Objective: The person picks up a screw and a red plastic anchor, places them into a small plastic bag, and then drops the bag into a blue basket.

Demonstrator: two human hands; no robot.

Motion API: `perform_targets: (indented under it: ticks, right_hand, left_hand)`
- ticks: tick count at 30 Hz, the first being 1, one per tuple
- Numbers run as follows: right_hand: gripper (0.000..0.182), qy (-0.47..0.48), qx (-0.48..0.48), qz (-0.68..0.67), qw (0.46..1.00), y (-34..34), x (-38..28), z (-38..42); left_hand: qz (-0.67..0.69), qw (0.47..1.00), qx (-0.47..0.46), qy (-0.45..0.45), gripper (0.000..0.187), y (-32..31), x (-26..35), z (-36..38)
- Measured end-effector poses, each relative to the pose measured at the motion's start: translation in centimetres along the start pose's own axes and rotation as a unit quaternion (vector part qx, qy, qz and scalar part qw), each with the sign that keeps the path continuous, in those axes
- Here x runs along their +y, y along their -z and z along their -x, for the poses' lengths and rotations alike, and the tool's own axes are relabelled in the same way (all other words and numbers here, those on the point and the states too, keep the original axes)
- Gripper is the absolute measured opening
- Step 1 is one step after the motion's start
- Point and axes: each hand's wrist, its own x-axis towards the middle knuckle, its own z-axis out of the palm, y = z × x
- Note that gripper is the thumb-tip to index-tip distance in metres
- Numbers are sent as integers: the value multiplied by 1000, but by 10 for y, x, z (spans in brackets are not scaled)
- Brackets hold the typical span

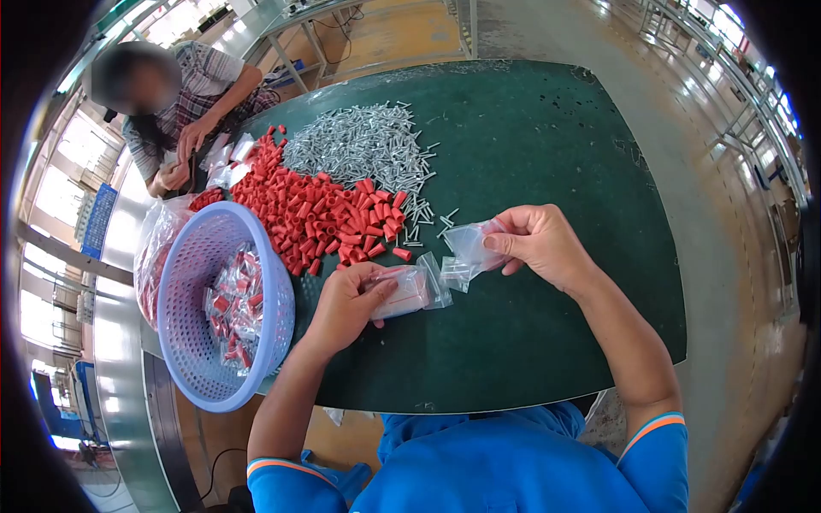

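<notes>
Fingers of my left hand point(346, 301) pin 1 filled clear plastic bag point(409, 291), my right hand point(539, 244) pinches an empty clear bag point(469, 250); the lilac perforated basket point(192, 256) at 9 o'clock holds a few packs, the red plastic cap pile point(312, 209) at 11 stays large.

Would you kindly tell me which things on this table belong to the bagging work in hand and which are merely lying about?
In the work:
- left hand on a filled bag
- right hand holding an empty bag
- red caps
- metal screws
- lilac basket of packed bags

Merely about:
- green table
- co-worker's hands
- metal racks
</notes>
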Motion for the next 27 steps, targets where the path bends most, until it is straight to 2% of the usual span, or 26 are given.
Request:
perform_targets:
  ticks: [2,3,4,5,6,8,9,11,12,14,15,17,18,19,21,22,24,26,27]
  right_hand:
    - [20,2,-5,-1,1000,0,1,0]
    - [19,5,4,3,1000,0,4,-1]
    - [18,8,14,6,1000,-2,6,-2]
    - [18,9,11,5,1000,-3,7,-2]
    - [18,7,17,21,1000,-5,8,-2]
    - [17,5,27,36,999,-7,11,-2]
    - [17,10,33,39,999,-8,11,-2]
    - [16,13,41,45,998,-11,10,-1]
    - [16,42,38,71,996,-14,9,-1]
    - [11,108,26,106,988,-27,-3,3]
    - [11,106,27,106,988,-35,-9,3]
    - [14,230,-2,202,952,-47,-20,1]
    - [14,230,4,201,952,-51,-25,-3]
    - [13,193,-23,157,968,-53,-30,-9]
    - [12,154,-49,110,981,-55,-35,-13]
    - [12,118,-73,28,990,-57,-37,-13]
    - [13,45,-137,-113,983,-58,-36,-16]
    - [17,18,-175,-156,972,-58,-40,-18]
    - [21,-6,-206,-199,958,-58,-41,-19]
  left_hand:
    - [-96,995,29,-24,20,1,-7,1]
    - [-95,995,33,-22,20,1,-9,2]
    - [-209,968,83,-109,25,2,-12,4]
    - [-319,919,129,-194,30,2,-11,7]
    - [-321,918,131,-194,30,1,-7,13]
    - [-404,887,194,-112,43,-10,14,28]
    - [-404,887,192,-114,43,-15,18,30]
    - [-372,854,203,-302,54,-25,22,30]
    - [-369,855,203,-302,54,-32,27,27]
    - [-248,854,170,-424,62,-46,38,15]
    - [-247,855,169,-423,62,-51,41,10]
    - [-272,813,193,-477,65,-56,48,-5]
    - [-266,796,186,-511,70,-54,46,-17]
    - [-266,795,182,-514,70,-49,49,-20]
    - [-333,741,207,-545,77,-41,51,-26]
    - [-342,719,233,-559,72,-39,55,-26]
    - [-361,731,233,-529,68,-30,52,-28]
    - [-381,758,220,-481,52,-20,50,-27]
    - [-382,759,223,-478,52,-14,46,-29]
